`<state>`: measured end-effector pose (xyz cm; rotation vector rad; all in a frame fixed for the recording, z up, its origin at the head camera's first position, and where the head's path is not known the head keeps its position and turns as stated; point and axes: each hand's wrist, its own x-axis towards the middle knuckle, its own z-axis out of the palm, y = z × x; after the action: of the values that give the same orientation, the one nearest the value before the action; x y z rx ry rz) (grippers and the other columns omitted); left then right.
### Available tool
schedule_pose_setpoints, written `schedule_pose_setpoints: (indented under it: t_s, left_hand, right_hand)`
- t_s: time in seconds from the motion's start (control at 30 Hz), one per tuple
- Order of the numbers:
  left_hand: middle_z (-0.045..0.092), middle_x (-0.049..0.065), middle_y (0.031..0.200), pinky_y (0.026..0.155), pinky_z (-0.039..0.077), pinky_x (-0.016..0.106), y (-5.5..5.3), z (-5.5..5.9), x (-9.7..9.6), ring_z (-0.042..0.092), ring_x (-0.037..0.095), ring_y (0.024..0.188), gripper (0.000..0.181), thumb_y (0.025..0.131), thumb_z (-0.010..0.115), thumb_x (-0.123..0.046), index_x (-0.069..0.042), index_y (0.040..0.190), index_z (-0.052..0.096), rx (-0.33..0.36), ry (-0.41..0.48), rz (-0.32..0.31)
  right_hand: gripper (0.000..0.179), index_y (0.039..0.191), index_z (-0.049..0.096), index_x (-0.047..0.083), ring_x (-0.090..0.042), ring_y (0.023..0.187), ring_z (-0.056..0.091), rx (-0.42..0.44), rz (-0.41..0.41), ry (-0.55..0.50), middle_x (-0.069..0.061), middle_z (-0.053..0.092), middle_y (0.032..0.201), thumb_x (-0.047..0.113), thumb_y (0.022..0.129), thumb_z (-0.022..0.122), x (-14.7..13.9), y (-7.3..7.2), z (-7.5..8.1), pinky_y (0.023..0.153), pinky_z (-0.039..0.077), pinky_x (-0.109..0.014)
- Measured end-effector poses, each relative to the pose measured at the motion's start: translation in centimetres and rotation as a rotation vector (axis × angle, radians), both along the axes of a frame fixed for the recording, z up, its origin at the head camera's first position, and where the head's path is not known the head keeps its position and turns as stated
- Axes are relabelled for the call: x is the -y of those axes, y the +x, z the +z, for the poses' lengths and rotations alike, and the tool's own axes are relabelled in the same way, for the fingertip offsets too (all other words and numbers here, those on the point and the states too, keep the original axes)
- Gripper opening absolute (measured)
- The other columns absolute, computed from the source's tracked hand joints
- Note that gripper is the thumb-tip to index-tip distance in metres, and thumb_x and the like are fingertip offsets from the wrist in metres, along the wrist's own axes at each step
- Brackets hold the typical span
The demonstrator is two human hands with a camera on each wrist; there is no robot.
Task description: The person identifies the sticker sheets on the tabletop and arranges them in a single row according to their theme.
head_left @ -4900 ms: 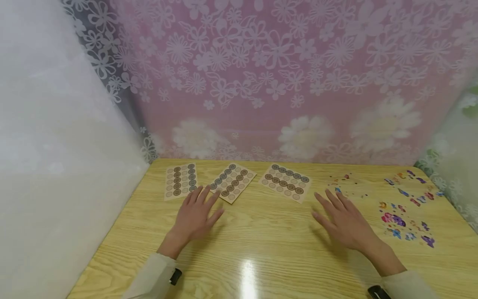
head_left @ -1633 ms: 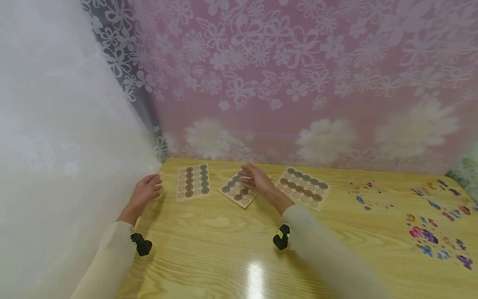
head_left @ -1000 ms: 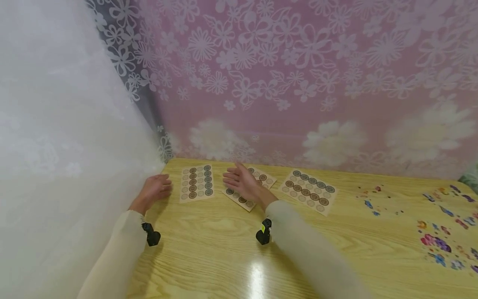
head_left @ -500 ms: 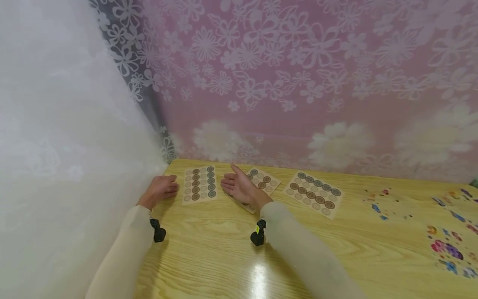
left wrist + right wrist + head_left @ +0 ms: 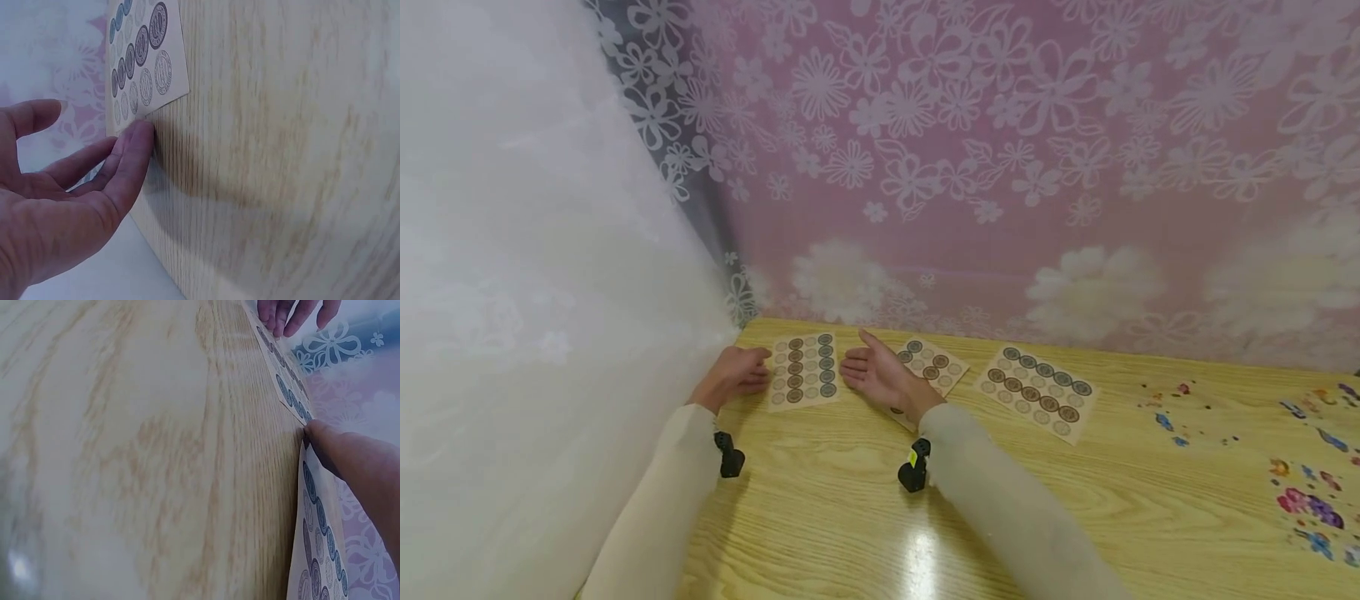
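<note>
The left card is being flanked more closely by left hand and right hand — each grip being held unclenched.

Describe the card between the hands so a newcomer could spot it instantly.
On the wooden table, near the pink flowered cloth, lie three cards printed with circles. Take the leftmost card, between the left hand and right hand: it sits nearly square to the cloth; its neighbours lie slanted.

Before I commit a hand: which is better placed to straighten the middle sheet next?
Probably the right: in the head view, the right hand hides part of the middle sheet, while the left hand is at the left edge of the leftmost sheet.
</note>
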<state>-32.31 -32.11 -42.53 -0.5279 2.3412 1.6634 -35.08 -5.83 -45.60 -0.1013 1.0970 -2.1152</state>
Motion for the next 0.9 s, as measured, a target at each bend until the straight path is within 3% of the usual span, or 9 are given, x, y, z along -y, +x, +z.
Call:
schedule_pose_setpoints:
  t_s: [0.23,0.47,0.63,0.8,0.9]
  left_hand:
    - [0.052,0.028,0.123,0.088,0.05,0.041,0.2,0.5,-0.4,0.061,0.034,0.103,0.056,0.097,0.047,-0.025,0.013,0.136,0.034,0.027,0.018,0.05]
    - [0.045,0.031,0.127,0.09,0.048,0.046,0.8,0.7,-0.6,0.055,0.04,0.108,0.061,0.096,0.045,-0.021,0.014,0.14,0.023,0.005,-0.024,0.044]
    - [0.046,0.03,0.124,0.089,0.049,0.044,0.8,0.5,-0.8,0.058,0.037,0.1,0.059,0.095,0.046,-0.022,0.013,0.138,0.028,0.051,-0.007,0.075]
    - [0.05,0.027,0.123,0.087,0.05,0.042,0.7,0.5,-1.0,0.061,0.032,0.097,0.057,0.095,0.047,-0.023,0.013,0.137,0.032,0.078,0.02,0.103]
    - [0.051,0.027,0.125,0.088,0.05,0.042,0.7,0.7,-1.2,0.062,0.03,0.098,0.059,0.096,0.047,-0.024,0.013,0.139,0.03,0.088,0.058,0.09]
  right_hand:
    - [0.076,0.15,0.008,-0.005,-0.035,0.142,0.012,-0.005,-0.015,-0.002,-0.024,0.006,0.155,0.046,0.102,0.037,0.2,0.2,0.3,0.113,0.018,-0.039]
    - [0.072,0.149,0.012,-0.006,-0.036,0.142,0.013,-0.027,-0.038,0.06,-0.025,0.007,0.154,0.042,0.103,0.037,0.4,0.3,0.5,0.113,0.018,-0.04]
    - [0.071,0.149,0.011,-0.007,-0.036,0.142,0.01,-0.008,-0.014,0.046,-0.025,0.005,0.155,0.04,0.103,0.037,1.0,0.4,0.4,0.113,0.016,-0.041]
    - [0.071,0.149,0.013,-0.007,-0.036,0.142,0.013,-0.001,-0.046,0.065,-0.026,0.01,0.154,0.04,0.103,0.038,1.2,0.4,0.4,0.113,0.017,-0.041]
    - [0.071,0.149,0.013,-0.007,-0.036,0.142,0.014,-0.003,-0.05,0.071,-0.026,0.011,0.154,0.04,0.103,0.039,1.2,0.4,0.5,0.113,0.018,-0.041]
